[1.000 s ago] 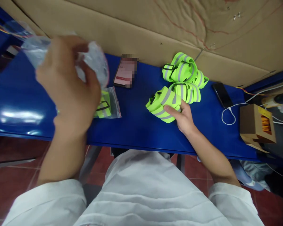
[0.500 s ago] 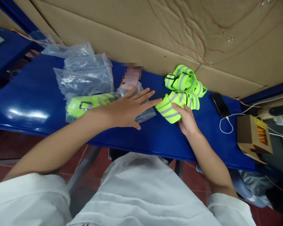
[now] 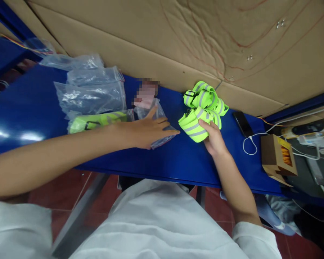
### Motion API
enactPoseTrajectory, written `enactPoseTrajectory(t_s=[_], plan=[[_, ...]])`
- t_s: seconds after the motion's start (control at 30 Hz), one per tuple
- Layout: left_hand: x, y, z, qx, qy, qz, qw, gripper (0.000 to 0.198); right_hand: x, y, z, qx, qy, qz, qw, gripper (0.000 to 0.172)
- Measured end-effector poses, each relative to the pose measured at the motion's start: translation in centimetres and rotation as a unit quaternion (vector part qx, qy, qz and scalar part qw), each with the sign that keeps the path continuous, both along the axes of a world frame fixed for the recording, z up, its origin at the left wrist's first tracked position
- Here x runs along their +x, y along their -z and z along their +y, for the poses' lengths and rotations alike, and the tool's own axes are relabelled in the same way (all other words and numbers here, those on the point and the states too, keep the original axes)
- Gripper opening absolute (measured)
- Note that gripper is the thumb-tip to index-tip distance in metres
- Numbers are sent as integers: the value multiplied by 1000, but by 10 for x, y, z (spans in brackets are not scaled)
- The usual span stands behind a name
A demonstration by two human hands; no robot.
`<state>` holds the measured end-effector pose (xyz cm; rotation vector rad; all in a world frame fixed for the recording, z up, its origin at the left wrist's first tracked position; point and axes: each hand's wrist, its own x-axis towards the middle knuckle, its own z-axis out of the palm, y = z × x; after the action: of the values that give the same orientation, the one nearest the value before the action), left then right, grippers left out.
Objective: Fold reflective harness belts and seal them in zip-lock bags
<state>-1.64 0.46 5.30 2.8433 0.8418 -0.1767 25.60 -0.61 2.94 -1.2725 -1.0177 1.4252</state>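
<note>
My right hand [image 3: 213, 140] holds a folded neon-yellow reflective strap [image 3: 193, 127] with grey stripes, thumb on top and the other fingers mostly hidden beneath. Behind it lie more looped reflective straps [image 3: 205, 97] with a black buckle. My left hand [image 3: 147, 131] rests palm down, fingers apart, over a clear plastic zip bag [image 3: 162, 141]; it seems to touch the bag without gripping it. Left of that hand, another clear bag [image 3: 77, 124] contains a yellow strap with a black buckle, partly covered by my forearm.
Several clear plastic bags [image 3: 91, 95] overlap on the left of the blue table [image 3: 178, 163]. A pink, pixelated item [image 3: 146, 95] lies near the cardboard-covered wall [image 3: 124, 46]. To the right are a black phone [image 3: 242, 123] on a white cable and an open cardboard box [image 3: 270, 153].
My left hand has moved down and slightly left, away from the folded strap and onto the plastic bag. My right hand keeps its hold on the strap. The view has shifted slightly.
</note>
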Motion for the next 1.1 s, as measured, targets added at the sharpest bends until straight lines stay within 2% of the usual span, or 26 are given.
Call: enactPoseTrajectory(t_s=[0.1, 0.17, 0.27, 0.37, 0.47, 0.6, 0.73, 0.83, 0.9, 0.97, 1.1], plan=[[23, 5, -11, 32, -23, -37, 999, 98, 26, -14, -3, -18, -73, -34, 997, 41], [33, 12, -19, 77, -89, -109, 987, 103, 37, -21, -6, -5, -76, -25, 997, 46], [40, 29, -27, 144, -192, -215, 947, 107, 34, -23, -9, 15, -45, -41, 998, 45], [39, 44, -29, 200, -235, -255, 916, 107, 18, -16, -8, 10, -55, -84, 995, 41], [36, 51, -28, 229, -197, -250, 920, 111, 9, -8, -8, -8, -122, -107, 987, 42], [34, 51, -28, 194, -139, -248, 939, 115, 11, -6, -8, -5, -199, -132, 971, 44], [27, 51, -26, 92, -84, -251, 960, 127, 12, -5, -7, 9, -251, -177, 952, 42], [18, 51, -24, -18, -32, -239, 970, 124, 11, -4, -6, 18, -290, -214, 933, 42], [14, 50, -23, -41, -32, -245, 968, 116, 11, -3, -6, 26, -288, -224, 931, 42], [13, 48, -22, -23, -55, -255, 965, 110, 12, -3, -6, 30, -268, -222, 937, 41], [17, 48, -23, -2, -87, -245, 966, 116, 14, -1, -5, 2, -238, -194, 952, 36]])
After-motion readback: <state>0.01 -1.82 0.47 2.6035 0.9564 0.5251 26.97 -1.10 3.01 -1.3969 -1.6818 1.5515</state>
